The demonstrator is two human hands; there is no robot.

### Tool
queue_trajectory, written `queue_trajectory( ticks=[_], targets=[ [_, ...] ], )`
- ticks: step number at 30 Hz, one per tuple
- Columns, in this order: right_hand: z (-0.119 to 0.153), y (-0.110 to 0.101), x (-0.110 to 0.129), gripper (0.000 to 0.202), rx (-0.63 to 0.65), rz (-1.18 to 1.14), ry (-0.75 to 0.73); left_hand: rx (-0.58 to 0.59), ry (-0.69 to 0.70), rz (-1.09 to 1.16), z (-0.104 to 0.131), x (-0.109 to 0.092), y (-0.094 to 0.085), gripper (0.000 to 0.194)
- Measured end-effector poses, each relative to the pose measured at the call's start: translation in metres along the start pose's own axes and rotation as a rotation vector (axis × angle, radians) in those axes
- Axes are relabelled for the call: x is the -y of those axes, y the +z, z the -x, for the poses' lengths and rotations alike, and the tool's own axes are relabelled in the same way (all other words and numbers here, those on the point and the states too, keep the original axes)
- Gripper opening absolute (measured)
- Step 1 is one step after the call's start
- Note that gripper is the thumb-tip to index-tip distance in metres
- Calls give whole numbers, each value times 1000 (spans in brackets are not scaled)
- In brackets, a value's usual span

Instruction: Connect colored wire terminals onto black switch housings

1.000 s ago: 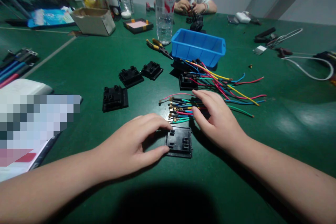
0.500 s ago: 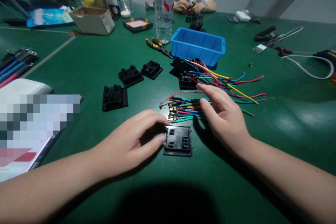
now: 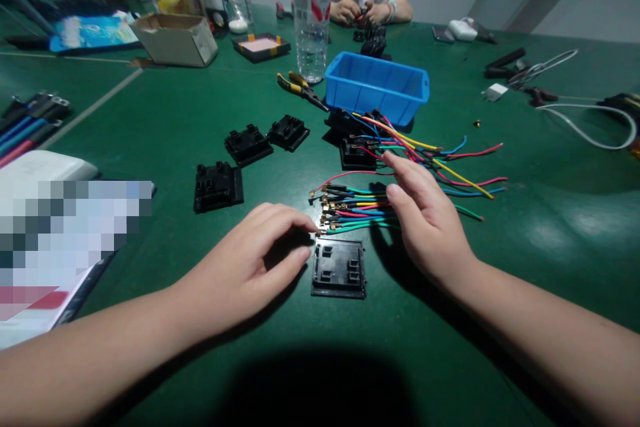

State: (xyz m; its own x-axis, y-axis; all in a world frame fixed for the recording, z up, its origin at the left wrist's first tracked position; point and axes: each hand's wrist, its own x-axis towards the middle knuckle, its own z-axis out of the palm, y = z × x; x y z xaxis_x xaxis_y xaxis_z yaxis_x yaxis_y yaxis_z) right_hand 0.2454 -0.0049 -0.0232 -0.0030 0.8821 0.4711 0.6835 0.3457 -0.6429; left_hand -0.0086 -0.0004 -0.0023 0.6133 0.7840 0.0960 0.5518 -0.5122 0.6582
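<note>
A square black plastic housing (image 3: 340, 270) with small raised posts lies flat in front of me. Just left of it, my left hand (image 3: 273, 250) is open, thumb and forefinger apart; the forefinger tip is by the ends of the wires. Colored wires with metal terminals (image 3: 350, 213) lie in a row beyond the housing. Over their right part is my right hand (image 3: 430, 220), open and holding nothing, its fingers hiding some of the wires. Behind them, a black housing with wires attached (image 3: 357, 152) has red, yellow, blue and green leads trailing right.
Several black housings, one of them nearest (image 3: 219, 185), sit to the left. Yellow-handled pliers (image 3: 303, 90), a blue bin (image 3: 377, 90) and a water bottle (image 3: 313, 27) stand farther back. A papery pad (image 3: 100, 240) is at left; a person (image 3: 370, 0) sits across.
My left hand has drawn back slightly from the black housing. My right hand has shifted a little to the right, and the loose red wire's terminal end has moved slightly.
</note>
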Motion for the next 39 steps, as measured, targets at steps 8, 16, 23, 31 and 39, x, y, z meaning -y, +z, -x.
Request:
queue_trajectory(
  ticks=[8, 16, 23, 31, 39],
  targets=[
    [1, 1, 0, 48, 61, -17, -32, -35, -64, -66, -2, 1, 3, 45],
    [2, -1, 2, 47, 108, -42, -117, -45, -39, -93, -2, 2, 5, 44],
    [2, -4, 6, 43, 85, -35, -232, -60, -111, -73, 1, 3, 6, 46],
    [1, -8, 16, 35, 78, -52, -395, -72, -112, -75, 1, 3, 5, 51],
    [0, -5, 11, 35, 162, -26, -462, -37, -42, -143, 0, 5, 6, 47]
  ],
)
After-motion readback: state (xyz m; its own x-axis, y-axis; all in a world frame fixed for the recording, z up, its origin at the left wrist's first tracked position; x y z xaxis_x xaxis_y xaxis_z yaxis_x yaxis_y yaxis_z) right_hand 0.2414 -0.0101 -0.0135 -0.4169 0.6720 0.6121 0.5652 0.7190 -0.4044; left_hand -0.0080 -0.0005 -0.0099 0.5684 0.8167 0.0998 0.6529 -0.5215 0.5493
